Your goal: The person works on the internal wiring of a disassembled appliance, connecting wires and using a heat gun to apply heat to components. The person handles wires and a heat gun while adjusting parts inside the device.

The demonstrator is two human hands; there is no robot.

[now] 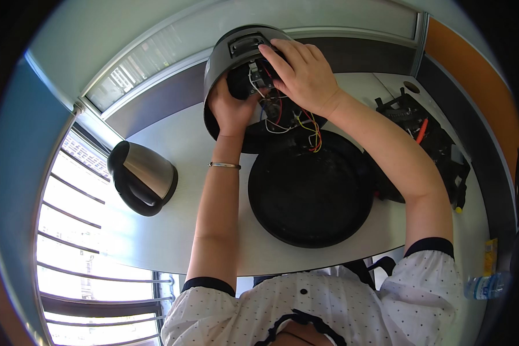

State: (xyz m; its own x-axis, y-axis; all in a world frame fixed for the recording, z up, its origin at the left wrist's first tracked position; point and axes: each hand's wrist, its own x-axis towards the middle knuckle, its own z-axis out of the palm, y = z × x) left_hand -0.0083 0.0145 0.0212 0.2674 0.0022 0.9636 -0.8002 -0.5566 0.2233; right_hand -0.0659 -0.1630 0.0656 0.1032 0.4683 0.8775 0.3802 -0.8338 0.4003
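At the far middle of the table, a grey cylindrical appliance housing (214, 66) lies tipped with its open underside toward me. Loose red, yellow and white wires (312, 128) hang out of it, around dark inner parts. My left hand (232, 112) reaches inside the housing, and its fingers are hidden there. At the upper right rim, my right hand (307, 74) grips the housing, with fingers over the outside and the thumb at the opening. A round black pan-like part (311, 199) lies nearer to me, below the wires.
A steel and black kettle (150, 176) lies or stands at the left. On the right is an open black tool case (406, 112) with an orange-handled tool (422, 131). A water bottle (485, 286) and a yellow packet (490, 256) are at the right edge. Low partition walls enclose the table.
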